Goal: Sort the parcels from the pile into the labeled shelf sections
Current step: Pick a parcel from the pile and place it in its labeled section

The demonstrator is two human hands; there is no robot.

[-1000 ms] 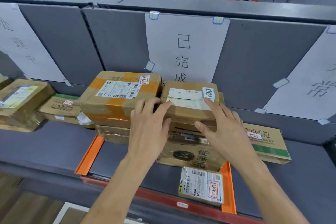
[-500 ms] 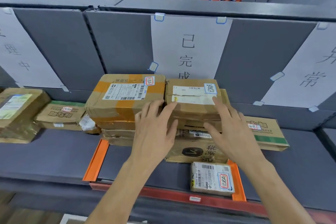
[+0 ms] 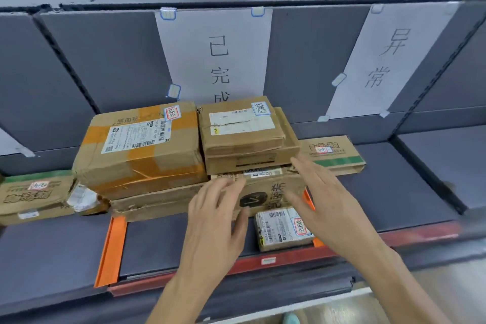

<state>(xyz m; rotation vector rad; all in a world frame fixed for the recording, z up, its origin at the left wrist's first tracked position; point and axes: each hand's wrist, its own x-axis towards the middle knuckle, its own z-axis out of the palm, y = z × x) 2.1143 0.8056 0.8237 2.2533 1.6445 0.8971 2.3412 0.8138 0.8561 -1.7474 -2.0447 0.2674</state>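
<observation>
A small cardboard parcel (image 3: 242, 126) with a blue-edged sticker lies on top of a stack in the middle shelf section, under the paper label (image 3: 214, 52). Beside it sits a larger parcel with orange tape (image 3: 142, 150). My left hand (image 3: 215, 223) hovers with straight fingers in front of the lower box with a black logo (image 3: 263, 194). My right hand (image 3: 323, 202) is spread open to the right of that box. Neither hand holds anything. A small white-labelled parcel (image 3: 284, 227) lies at the shelf's front edge, between my hands.
A flat box with a green stripe (image 3: 334, 152) lies behind my right hand, under the right paper label (image 3: 389, 60). More parcels (image 3: 34, 194) lie in the left section. Orange dividers (image 3: 111, 250) mark the middle section. A grey shelf wall (image 3: 434, 171) stands to the right.
Both hands have let go of the small top parcel and drawn back and down towards me. The parcel stays on the stack. The view has shifted left and closer.
</observation>
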